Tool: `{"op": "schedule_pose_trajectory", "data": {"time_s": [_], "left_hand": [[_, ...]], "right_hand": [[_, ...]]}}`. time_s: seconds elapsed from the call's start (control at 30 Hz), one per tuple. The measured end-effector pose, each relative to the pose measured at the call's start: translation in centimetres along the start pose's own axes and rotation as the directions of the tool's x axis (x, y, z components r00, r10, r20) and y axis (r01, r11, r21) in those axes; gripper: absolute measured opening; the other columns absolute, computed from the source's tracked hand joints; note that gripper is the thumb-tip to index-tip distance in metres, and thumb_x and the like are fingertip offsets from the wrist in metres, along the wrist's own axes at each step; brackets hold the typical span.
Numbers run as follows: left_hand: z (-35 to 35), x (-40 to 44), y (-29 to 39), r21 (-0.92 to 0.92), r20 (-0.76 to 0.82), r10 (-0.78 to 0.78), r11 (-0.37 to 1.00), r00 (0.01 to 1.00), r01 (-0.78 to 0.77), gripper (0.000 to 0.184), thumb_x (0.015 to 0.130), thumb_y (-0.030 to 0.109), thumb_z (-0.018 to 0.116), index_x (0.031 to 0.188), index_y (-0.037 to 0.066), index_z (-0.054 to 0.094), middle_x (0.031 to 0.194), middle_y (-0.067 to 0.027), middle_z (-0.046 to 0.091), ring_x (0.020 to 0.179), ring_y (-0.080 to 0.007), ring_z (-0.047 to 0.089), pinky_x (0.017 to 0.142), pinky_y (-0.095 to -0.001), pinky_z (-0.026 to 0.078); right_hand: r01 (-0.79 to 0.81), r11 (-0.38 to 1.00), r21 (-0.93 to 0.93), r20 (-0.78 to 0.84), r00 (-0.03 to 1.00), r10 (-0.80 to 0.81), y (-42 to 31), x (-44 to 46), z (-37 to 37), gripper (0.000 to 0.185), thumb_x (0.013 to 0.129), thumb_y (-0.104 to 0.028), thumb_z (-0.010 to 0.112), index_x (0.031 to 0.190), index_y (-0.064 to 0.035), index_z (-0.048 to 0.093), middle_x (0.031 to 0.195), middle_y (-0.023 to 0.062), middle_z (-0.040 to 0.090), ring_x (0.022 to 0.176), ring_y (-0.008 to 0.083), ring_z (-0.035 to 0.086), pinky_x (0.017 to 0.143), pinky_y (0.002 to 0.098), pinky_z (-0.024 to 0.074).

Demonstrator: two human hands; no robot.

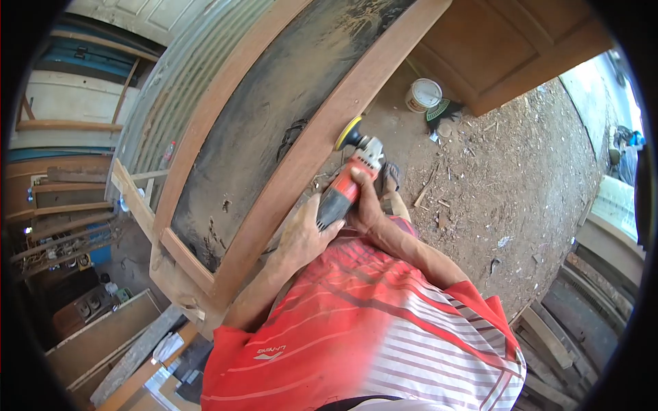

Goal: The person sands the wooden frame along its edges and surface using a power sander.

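Observation:
A red and black angle grinder [341,188] with a yellow-edged round pad [349,133] is held in front of my body. My left hand [305,233] wraps round its black rear end. Further forward, my right hand [365,202] grips the red body near the metal head. The pad is tilted on edge at the side of a reddish-brown wooden rail [301,157]; whether it touches the wood I cannot tell. That rail borders a large frame around a dark, dusty panel [253,116]. A black object like a coiled cord [291,137] lies on the panel beside the rail.
A brown panelled door [507,41] stands at the upper right. Below it are a white bucket [424,94] and a dark green fan-shaped item [442,113]. Wood scraps litter the dirt ground [473,192]. Boards [548,335] are stacked at the lower right; timber and clutter fill the left.

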State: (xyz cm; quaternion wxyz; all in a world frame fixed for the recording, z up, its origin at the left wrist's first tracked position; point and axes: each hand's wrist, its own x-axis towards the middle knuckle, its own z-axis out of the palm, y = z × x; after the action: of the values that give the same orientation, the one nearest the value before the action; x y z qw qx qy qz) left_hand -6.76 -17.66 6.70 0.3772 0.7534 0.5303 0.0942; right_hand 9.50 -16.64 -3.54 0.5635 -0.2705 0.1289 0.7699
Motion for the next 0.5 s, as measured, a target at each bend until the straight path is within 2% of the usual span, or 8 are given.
{"op": "schedule_pose_trajectory", "data": {"time_s": [0.13,0.23,0.5], "left_hand": [[-1.6,-2.9,-0.5,0.017,0.056,-0.085,0.996,0.995,0.085,0.072,0.093,0.030,0.077,0.145,-0.006,0.043,0.132,-0.0328,0.060,0.123,-0.0491,0.060,0.101,-0.0529,0.051],[-1.2,-3.2,-1.2,0.002,0.040,-0.055,0.998,0.998,0.055,0.071,0.092,0.030,0.077,0.145,-0.005,0.044,0.132,-0.0323,0.060,0.122,-0.0486,0.061,0.100,-0.0526,0.051],[-0.7,3.1,1.2,-0.034,0.046,-0.022,0.999,0.999,0.024,0.070,0.093,0.032,0.077,0.143,-0.006,0.046,0.130,-0.0313,0.062,0.120,-0.0477,0.062,0.099,-0.0518,0.052]], "right_hand": [[-0.056,0.997,0.055,0.026,0.998,0.055,2.8,-1.2,-0.3,0.047,0.095,-0.033,0.071,0.126,-0.0055,0.051,0.105,0.0138,0.067,0.096,0.0295,0.069,0.092,0.0474,0.0581],[-0.072,0.995,0.065,0.018,0.997,0.071,3.7,-0.9,-0.9,0.050,0.093,-0.035,0.073,0.127,-0.0059,0.049,0.106,0.0131,0.065,0.096,0.0288,0.069,0.092,0.0471,0.0584],[0.039,0.999,0.030,-0.004,0.999,-0.039,-2.1,1.8,-0.1,0.052,0.093,-0.037,0.074,0.127,-0.0064,0.049,0.104,0.0126,0.064,0.093,0.0286,0.070,0.089,0.0474,0.0605]]}}
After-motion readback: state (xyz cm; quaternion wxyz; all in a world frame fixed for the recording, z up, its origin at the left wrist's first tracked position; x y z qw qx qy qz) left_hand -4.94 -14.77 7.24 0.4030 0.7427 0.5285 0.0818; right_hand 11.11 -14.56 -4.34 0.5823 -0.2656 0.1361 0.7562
